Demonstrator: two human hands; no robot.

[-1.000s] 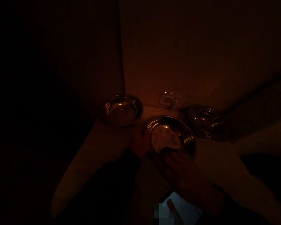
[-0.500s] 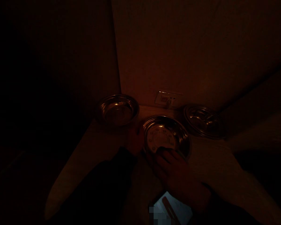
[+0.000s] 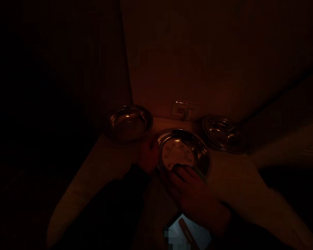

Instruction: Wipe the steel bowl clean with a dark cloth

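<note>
Middle bowl: sat on the table (image 3: 99,166) between both hands; round metal, shiny curved wall (image 3: 200,149), ring of small round marks on its paler floor.
Change: over the last second my view drifted so everything slid left in frame; both hands kept their places at the bowl, so I read handling there as ongoing, nothing finished or set aside.
Left hand (image 3: 147,157): at the bowl's left rim, fingers bent, partly closed; too dark for me to tell whether it gripped the rim.
Right hand (image 3: 191,192): over the near rim, fingers half curled toward the floor; I couldn't tell what, if anything, it held.
Greenish edge (image 3: 202,176): thin strip just beside the right knuckles, unidentified.
Screen (image 3: 202,230): flat, lit bluish, near side below the right wrist, brown bar shown on it, one corner pixelated.
Left bowl (image 3: 130,129): beyond the left hand, round polished metal, wide rim.
Right dishes (image 3: 208,133): apparently stacked, metal, ridged rims, glinting; contents unclear.
Table: pale, smooth, rounded near-left corner.
Socket (image 3: 177,109): rectangular plate, low on the plain wall (image 3: 167,66).
Sleeves (image 3: 106,205): dark, texture lost.
</note>
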